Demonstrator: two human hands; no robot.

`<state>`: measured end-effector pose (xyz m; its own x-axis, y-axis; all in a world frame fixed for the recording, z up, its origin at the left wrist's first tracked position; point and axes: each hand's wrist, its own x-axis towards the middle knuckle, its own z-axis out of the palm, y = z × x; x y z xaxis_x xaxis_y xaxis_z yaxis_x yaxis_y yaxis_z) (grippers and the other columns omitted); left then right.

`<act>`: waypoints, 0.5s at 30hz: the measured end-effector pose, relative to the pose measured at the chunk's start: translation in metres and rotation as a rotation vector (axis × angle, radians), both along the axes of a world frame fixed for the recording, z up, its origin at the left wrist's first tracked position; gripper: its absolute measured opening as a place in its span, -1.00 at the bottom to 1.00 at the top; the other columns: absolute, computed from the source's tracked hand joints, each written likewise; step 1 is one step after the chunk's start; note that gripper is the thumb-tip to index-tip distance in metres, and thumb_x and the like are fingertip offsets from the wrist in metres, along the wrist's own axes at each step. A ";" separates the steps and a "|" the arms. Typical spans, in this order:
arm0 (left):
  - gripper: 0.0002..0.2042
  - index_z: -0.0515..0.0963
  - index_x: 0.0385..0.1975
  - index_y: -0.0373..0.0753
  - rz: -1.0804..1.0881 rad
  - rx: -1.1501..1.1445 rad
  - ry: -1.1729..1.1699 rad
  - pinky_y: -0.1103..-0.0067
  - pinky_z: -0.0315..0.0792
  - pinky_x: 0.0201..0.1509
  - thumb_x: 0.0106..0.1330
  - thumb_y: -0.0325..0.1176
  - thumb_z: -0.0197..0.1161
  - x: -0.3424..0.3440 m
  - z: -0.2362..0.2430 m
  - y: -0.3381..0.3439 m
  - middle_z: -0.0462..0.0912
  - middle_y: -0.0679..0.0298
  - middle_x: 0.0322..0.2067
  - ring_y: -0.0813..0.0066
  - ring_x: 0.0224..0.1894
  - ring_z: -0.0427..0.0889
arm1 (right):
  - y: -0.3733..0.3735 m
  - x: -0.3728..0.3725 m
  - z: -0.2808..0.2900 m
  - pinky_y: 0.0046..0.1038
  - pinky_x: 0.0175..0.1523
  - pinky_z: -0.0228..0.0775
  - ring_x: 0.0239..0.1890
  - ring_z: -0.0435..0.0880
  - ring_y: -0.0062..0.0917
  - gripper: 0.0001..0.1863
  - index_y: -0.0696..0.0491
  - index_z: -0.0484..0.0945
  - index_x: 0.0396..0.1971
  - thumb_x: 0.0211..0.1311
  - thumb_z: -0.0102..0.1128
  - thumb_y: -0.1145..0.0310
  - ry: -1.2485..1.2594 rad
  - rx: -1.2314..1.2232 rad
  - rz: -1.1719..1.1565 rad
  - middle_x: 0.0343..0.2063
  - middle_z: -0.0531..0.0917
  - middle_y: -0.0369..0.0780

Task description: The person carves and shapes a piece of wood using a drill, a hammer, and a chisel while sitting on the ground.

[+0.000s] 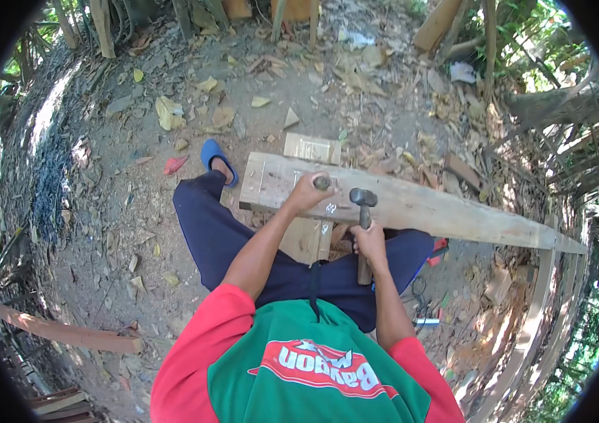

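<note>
My left hand [304, 194] is closed around an upright chisel [322, 182], of which only the round handle end shows; its blade is hidden below. Under it lies a long, thick wooden beam [412, 197] with pale markings near its left end. My right hand [371, 244] grips a hammer [363, 197] by its wooden handle. The dark metal hammer head is over the beam, just right of the chisel and apart from it. My legs straddle the near side of the beam.
A small board [312, 149] lies beyond the beam, and another piece of wood [302, 240] sits beneath its near side. At the far right of the beam is a dark wood block [461, 171]. A curved plank [60, 329] lies at left. Dry leaves cover the dirt ground.
</note>
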<state>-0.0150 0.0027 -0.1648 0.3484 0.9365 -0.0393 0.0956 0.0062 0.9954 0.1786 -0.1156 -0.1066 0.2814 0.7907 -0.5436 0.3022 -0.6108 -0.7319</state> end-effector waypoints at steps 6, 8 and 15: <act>-0.77 0.48 -0.55 -0.22 0.035 -0.282 0.052 0.61 0.35 -0.42 0.18 -0.32 0.42 0.001 0.001 0.073 0.53 0.40 -0.60 0.67 -0.56 0.44 | -0.006 0.005 -0.017 -0.28 -0.35 0.53 -0.55 0.69 -0.28 -0.67 0.24 0.47 -0.28 0.08 0.24 0.29 -0.237 -0.197 0.174 -0.51 0.67 -0.01; -0.76 0.48 -0.54 -0.22 -0.027 -0.290 0.023 0.63 0.35 -0.42 0.17 -0.31 0.44 0.006 -0.003 0.079 0.53 0.41 -0.61 0.67 -0.56 0.45 | -0.016 0.017 -0.040 -0.16 -0.11 0.51 -0.29 0.71 -0.04 -0.59 0.27 0.46 -0.20 0.09 0.25 0.25 -0.309 -0.194 0.224 -0.38 0.66 0.14; -0.79 0.50 -0.51 -0.22 0.068 -0.396 -0.208 0.69 0.29 -0.43 0.17 -0.37 0.45 -0.029 0.007 0.058 0.48 0.49 -0.57 0.76 -0.51 0.40 | -0.009 0.016 -0.037 -0.12 -0.10 0.47 -0.21 0.66 0.09 -0.59 0.29 0.41 -0.13 0.12 0.22 0.31 -0.176 -0.221 0.172 -0.35 0.64 0.18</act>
